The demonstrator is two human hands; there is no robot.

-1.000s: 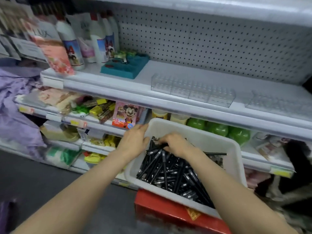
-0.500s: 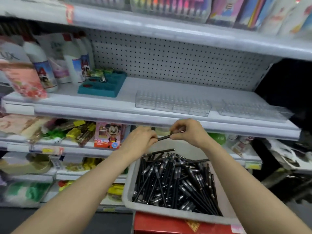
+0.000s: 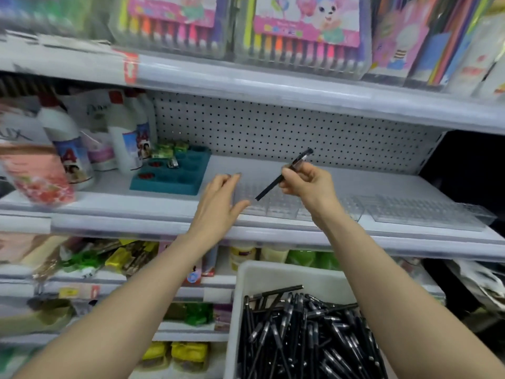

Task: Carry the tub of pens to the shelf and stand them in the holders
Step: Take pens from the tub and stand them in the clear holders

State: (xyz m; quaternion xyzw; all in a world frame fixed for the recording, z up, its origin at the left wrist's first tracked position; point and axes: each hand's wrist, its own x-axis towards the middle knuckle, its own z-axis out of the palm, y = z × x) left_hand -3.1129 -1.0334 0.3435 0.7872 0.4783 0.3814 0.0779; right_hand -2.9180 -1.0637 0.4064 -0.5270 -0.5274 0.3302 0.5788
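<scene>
Just beyond the fingertips (image 3: 232, 177), the holders (image 3: 276, 203) look like clear glossy plastic. The pinched pen (image 3: 276, 181) is matt black; behind it, painted perforated metal backboard (image 3: 273, 127); smooth white plastic tub (image 3: 246, 283).

There is a single view, from a wide-angle camera worn on the person's head, which faces forward and slightly down at a shop shelf (image 3: 153, 212) with a pegboard back (image 3: 273, 127), near enough that both forearms reach in from the lower edge and the hands are level with that shelf at mid-frame. The upper shelf's marker sets (image 3: 306, 31) fill the top edge, and the white tub (image 3: 273, 274) of black pens (image 3: 300, 337) sits close under the camera at the bottom right. The outer parts are blurred and bowed by the lens.
</scene>
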